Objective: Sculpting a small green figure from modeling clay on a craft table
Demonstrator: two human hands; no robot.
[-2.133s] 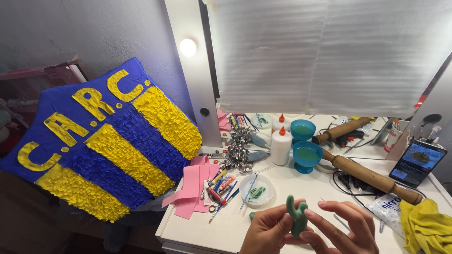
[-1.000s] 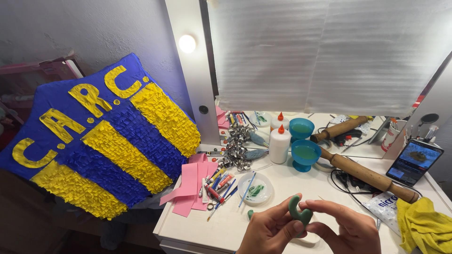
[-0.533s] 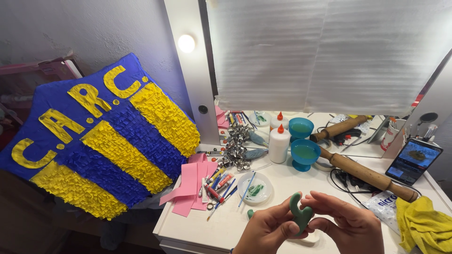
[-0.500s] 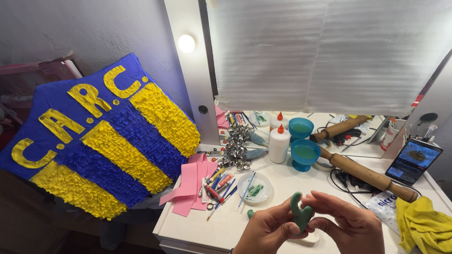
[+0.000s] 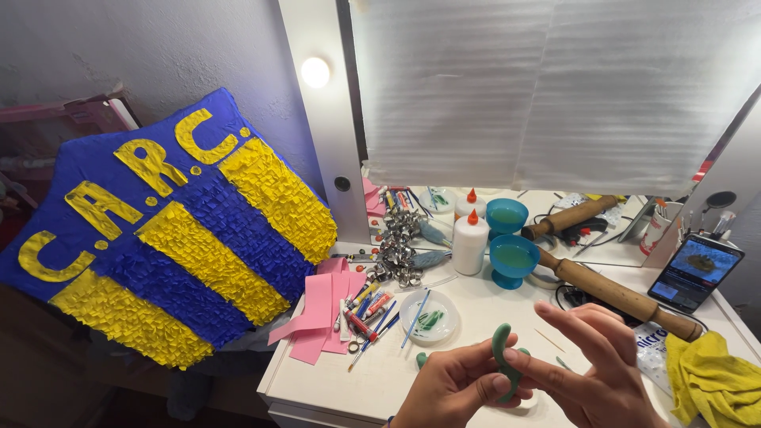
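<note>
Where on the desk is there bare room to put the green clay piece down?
Barest patch: the white desk front left, between the pink paper, the small dish and the left hand. A narrower strip lies between the dish and the rolling pin. It is crowded by the paint tubes, glue bottle and yellow cloth.

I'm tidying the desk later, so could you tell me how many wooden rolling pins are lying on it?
1. The wooden rolling pin lies on the white table, right of the teal cup; the second one behind it is only its mirror reflection.
</note>
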